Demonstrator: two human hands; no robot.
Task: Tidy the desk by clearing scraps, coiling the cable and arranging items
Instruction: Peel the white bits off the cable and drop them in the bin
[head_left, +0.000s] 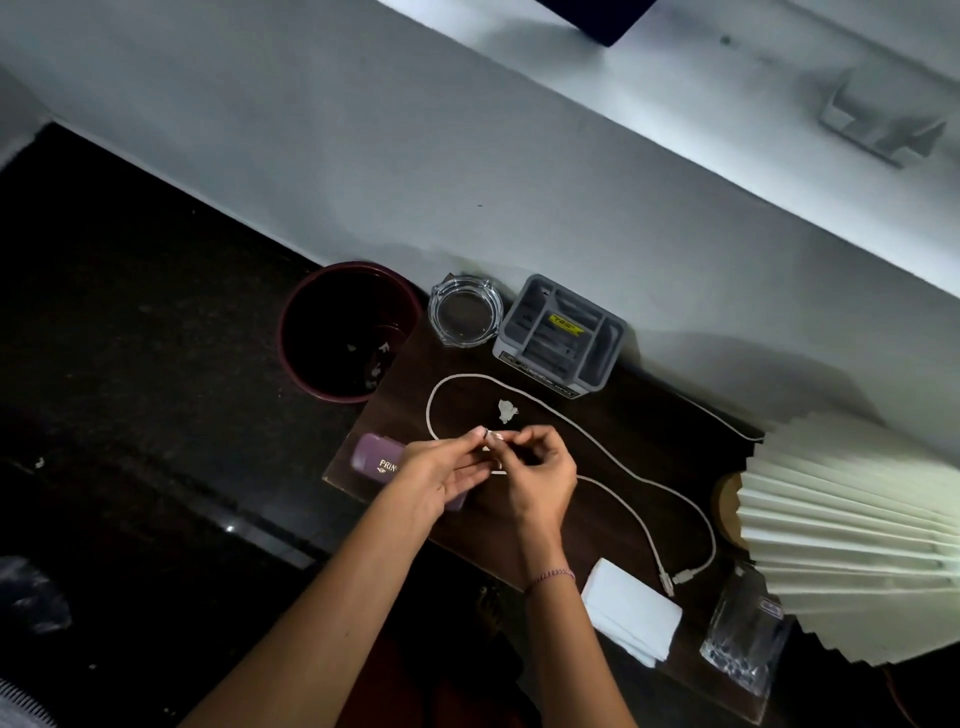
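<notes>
A small pale scrap (490, 435) is pinched between the fingertips of the left hand (441, 475) and right hand (537, 475), above the desk (613, 415). A second crumpled scrap (507, 410) is left just at 1 o'clock from the hands, inside the loop of the uncoiled cable (644, 483). The bin (345, 330) is seen at 10 o'clock. The pinched piece could be dropped in transit if the grip is loosened, or the cable dragged by a wrist.

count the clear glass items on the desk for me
2. A glass ashtray sits at the back of the desk, between the dark bin and the grey organizer. A glass tumbler stands at the near right, beside the pleated lampshade. Others may be hidden by it.
</notes>
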